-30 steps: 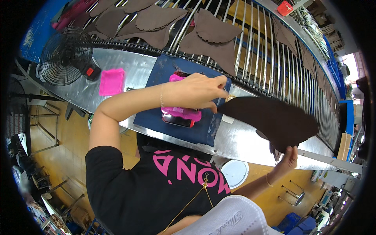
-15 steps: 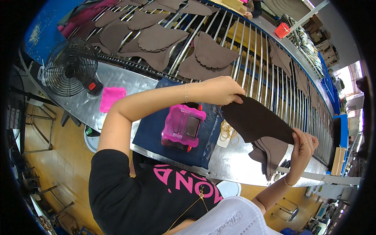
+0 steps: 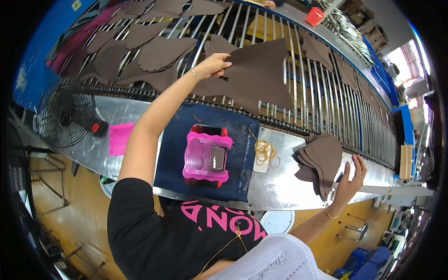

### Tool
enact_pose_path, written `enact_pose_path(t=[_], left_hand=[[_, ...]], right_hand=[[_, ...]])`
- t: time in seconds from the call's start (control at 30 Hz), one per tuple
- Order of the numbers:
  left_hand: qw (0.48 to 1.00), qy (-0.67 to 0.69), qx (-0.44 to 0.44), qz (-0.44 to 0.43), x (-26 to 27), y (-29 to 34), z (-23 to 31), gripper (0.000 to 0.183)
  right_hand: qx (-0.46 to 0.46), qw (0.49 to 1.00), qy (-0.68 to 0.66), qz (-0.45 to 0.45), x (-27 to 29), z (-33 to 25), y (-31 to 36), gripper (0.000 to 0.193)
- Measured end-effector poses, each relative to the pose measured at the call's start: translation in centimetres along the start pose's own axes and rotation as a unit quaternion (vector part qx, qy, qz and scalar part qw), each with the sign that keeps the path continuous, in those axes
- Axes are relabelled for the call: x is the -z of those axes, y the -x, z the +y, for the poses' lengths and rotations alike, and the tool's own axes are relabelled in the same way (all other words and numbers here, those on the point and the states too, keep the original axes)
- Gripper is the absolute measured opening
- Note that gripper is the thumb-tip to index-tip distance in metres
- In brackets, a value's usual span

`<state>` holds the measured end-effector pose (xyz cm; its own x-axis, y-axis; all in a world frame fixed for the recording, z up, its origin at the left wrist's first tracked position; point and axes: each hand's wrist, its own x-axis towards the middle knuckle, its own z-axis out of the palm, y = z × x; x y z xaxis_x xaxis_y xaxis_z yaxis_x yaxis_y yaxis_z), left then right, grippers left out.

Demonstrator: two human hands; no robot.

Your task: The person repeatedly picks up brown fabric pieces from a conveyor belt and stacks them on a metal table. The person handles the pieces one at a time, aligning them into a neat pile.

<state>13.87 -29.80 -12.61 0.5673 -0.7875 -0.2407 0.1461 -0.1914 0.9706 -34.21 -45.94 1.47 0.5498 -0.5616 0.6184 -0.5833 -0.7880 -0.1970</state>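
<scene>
My left hand (image 3: 213,66) pinches the edge of a brown cut piece (image 3: 261,70) that looks like fabric or leather. This piece spreads over the metal rollers (image 3: 315,93), overlapping other brown pieces there. Beside the small stack of brown pieces (image 3: 324,158) at the right, my right hand (image 3: 351,179) has its fingers spread and holds nothing. A pink tray-like device with a dark block (image 3: 207,157) stands on the dark blue mat (image 3: 172,140) in front of me. Gold rubber bands (image 3: 265,153) lie on a white card right of the mat.
More brown pieces (image 3: 161,51) cover the rollers at the far left. A black fan (image 3: 65,114) and a pink tray (image 3: 120,139) sit at the left of the metal table. Across the line are a red container (image 3: 315,16) and another person's hand (image 3: 269,4).
The brown piece has gone from between both hands to the rollers, carried leftward and away by my left hand. My right hand has let go of it and opened.
</scene>
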Motion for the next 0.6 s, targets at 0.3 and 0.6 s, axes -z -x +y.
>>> enact_pose_path(t=[0.3, 0.6], left_hand=[[0.988, -0.118, 0.086, -0.052, 4.6, -7.7, -4.5, 0.050], [0.986, -0.122, -0.033, 0.106, 5.2, -4.9, -4.3, 0.057]], right_hand=[[-0.166, 0.984, 0.038, -0.057, 0.7, 6.4, 7.0, 0.018], [-0.271, 0.940, 0.137, -0.153, -6.0, 21.7, 15.3, 0.054]])
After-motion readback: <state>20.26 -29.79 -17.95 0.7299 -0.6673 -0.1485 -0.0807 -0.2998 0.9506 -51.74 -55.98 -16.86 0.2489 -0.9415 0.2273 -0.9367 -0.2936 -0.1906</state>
